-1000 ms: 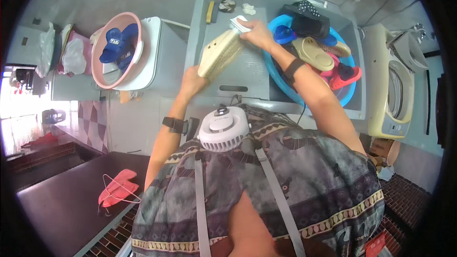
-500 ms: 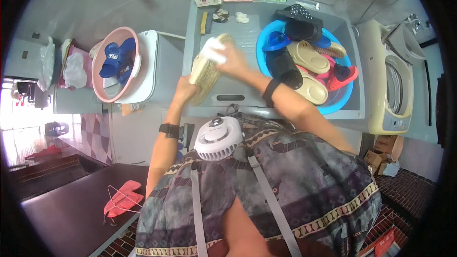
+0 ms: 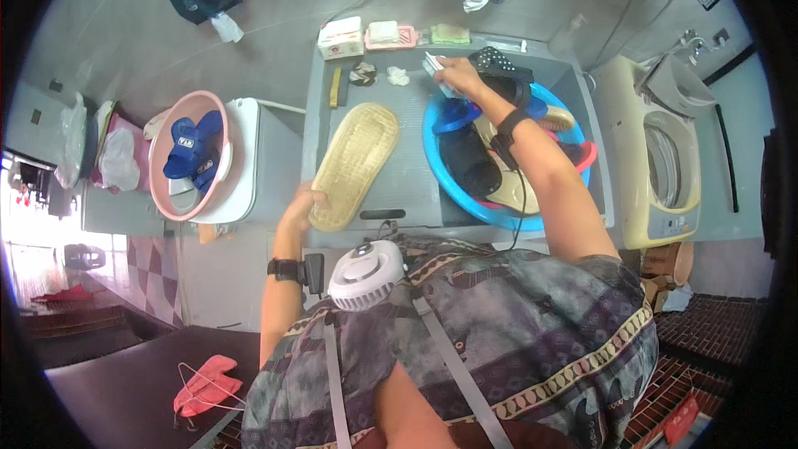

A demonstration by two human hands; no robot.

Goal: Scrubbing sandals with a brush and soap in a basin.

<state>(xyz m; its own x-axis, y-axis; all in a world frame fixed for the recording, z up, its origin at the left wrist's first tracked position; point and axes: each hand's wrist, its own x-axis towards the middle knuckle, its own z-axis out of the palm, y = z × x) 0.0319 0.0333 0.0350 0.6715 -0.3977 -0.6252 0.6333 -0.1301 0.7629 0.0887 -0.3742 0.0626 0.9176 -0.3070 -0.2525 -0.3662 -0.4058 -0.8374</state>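
My left hand (image 3: pixel 307 202) grips the near end of a tan slipper (image 3: pixel 359 158), which tilts over the grey sink with its textured sole showing. My right hand (image 3: pixel 457 75) is lifted past the far end of the slipper, its fingers closed round a small white and light-blue scrub brush (image 3: pixel 435 71). Below that arm stands a blue basin (image 3: pixel 440 199) heaped with slippers, among them a black slipper (image 3: pixel 468 162) and tan ones, partly covered by my forearm. A black polka-dot slipper (image 3: pixel 499 60) rests at the basin's far edge.
Along the sink's (image 3: pixel 312 129) far rim sit a white box (image 3: pixel 341 38), a pink soap dish (image 3: pixel 404 37) and a green sponge (image 3: pixel 450 34). A yellow-edged brush (image 3: pixel 336 87) lies inside. Left is a pink basin (image 3: pixel 156 162) with blue slippers; right, a washing machine (image 3: pixel 636 150).
My right hand has moved off the slipper, away and to the right, with the brush. The slipper now shows more of its sole. The view has shifted upward.
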